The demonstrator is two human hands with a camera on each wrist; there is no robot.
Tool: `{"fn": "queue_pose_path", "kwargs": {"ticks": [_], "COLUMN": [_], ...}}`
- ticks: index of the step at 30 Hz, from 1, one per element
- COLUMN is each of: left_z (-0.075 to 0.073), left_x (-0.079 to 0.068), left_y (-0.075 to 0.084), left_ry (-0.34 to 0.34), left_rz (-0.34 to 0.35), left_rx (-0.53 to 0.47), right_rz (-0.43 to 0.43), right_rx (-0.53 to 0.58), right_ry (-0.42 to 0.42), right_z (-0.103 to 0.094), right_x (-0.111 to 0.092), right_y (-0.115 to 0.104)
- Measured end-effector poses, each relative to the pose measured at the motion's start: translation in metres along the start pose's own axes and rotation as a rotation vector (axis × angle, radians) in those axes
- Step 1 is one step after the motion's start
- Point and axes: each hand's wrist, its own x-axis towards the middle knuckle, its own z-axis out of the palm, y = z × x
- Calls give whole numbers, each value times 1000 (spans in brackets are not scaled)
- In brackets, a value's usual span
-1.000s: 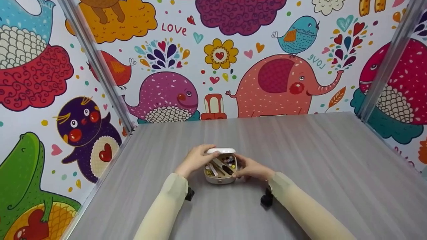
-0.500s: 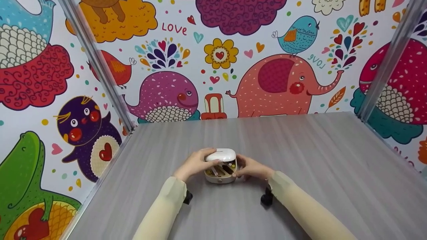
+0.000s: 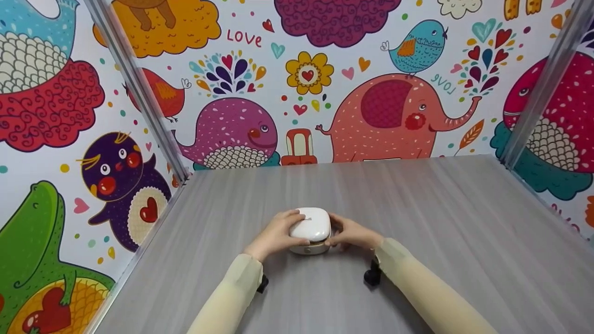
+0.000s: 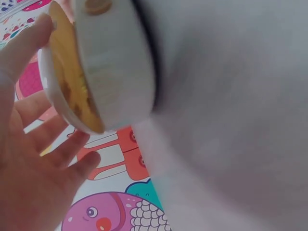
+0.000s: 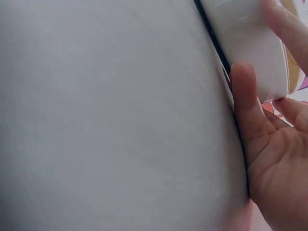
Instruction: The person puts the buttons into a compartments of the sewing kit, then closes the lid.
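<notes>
A small white box with a rounded lid (image 3: pixel 314 227) stands on the table in the head view. Its lid is nearly down over the cream base (image 3: pixel 310 250), leaving a narrow gap at the front. My left hand (image 3: pixel 274 235) holds the lid from the left, thumb at the front edge and fingers over the top and far side. In the left wrist view the tan inside of the lid (image 4: pixel 67 62) shows above the base. My right hand (image 3: pixel 355 233) grips the base from the right, thumb near the front corner. The box's contents are hidden now.
The grey wood-grain table (image 3: pixel 417 208) spreads around the box. Walls with cartoon animals stand at the back and sides, with metal posts (image 3: pixel 139 93) at the corners. A black strap piece (image 3: pixel 371 277) hangs at the right wrist.
The raised lid has swung down toward me with my left hand, covering the small items that showed inside. My right hand has stayed at the base.
</notes>
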Motion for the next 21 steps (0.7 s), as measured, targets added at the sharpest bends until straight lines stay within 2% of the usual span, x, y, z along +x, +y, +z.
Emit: {"fn": "queue_pose_path", "kwargs": {"ticks": [6, 15, 21], "left_z": [8, 8, 8], "left_x": [-4, -7, -8], "left_y": [-1, 0, 0], "left_ry": [10, 11, 27], "left_rz": [-7, -56, -42], "left_rx": [49, 14, 29], "right_rz": [13, 16, 27], "right_rx": [-13, -25, -28], "right_ry": [-9, 2, -3], "right_z": [-1, 0, 0], "right_x": [0, 0, -1], "right_y": [3, -1, -3]}}
